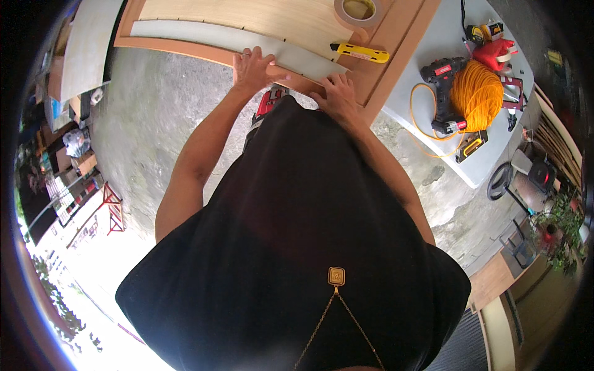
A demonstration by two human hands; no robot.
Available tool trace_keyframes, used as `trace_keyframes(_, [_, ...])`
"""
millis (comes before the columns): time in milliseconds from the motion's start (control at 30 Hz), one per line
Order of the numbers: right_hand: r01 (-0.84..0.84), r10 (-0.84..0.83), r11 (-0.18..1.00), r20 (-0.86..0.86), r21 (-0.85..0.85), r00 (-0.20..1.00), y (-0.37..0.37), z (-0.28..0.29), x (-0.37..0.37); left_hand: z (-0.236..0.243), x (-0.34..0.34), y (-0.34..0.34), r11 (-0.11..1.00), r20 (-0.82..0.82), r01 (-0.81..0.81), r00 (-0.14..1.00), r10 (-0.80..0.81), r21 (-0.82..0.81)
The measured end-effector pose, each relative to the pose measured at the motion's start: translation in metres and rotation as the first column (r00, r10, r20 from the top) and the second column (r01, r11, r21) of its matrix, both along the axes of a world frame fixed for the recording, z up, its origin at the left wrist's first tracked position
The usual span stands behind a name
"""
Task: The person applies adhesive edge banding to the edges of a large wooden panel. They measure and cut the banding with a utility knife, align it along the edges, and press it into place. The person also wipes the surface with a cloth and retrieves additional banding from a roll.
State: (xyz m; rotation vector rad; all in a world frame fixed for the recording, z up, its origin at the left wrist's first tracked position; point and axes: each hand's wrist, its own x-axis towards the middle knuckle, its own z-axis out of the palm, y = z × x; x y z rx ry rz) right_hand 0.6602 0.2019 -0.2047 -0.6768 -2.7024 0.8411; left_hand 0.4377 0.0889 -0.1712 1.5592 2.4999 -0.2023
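A long pale strip (198, 32) with small dark marks along its far edge lies on a brown wooden frame (395, 65) around a lighter wood panel (278, 15). My left hand (252, 71) rests on the strip's near edge, fingers spread and thumb out to the right. To its right, my right hand (338, 96) touches the strip's right end with fingers stretched and apart. Neither hand grips anything I can see. Just beyond the right hand is a yellow utility knife (366, 53). Farther back sits a tape roll (348, 21), partly cut off.
At right, a white table (413, 102) bears a cordless drill (440, 93), a spool of orange cord (475, 96), a tape measure (486, 32) and a staple gun (512, 93). A red-and-black tool (267, 104) shows partly beneath the frame. Boards (90, 49) stand at far left.
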Motion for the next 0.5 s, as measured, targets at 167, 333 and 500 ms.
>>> trace_keyframes(167, [0.093,-0.096,0.988,-0.019,-0.121,0.995,-0.004,-0.017,-0.032,-0.013,-0.043,-0.015,0.995,-0.021,0.075,0.997,-0.074,0.069])
trace_keyframes(333, [0.155,-0.122,0.966,0.168,-0.206,0.978,0.007,-0.012,-0.055,-0.012,-0.081,-0.029,0.986,0.016,0.122,0.992,-0.124,0.116])
trace_keyframes(500, [0.151,-0.076,0.962,0.31,-0.227,0.948,0.018,0.0,-0.061,-0.017,-0.115,-0.035,0.955,0.058,0.199,0.975,-0.216,0.218])
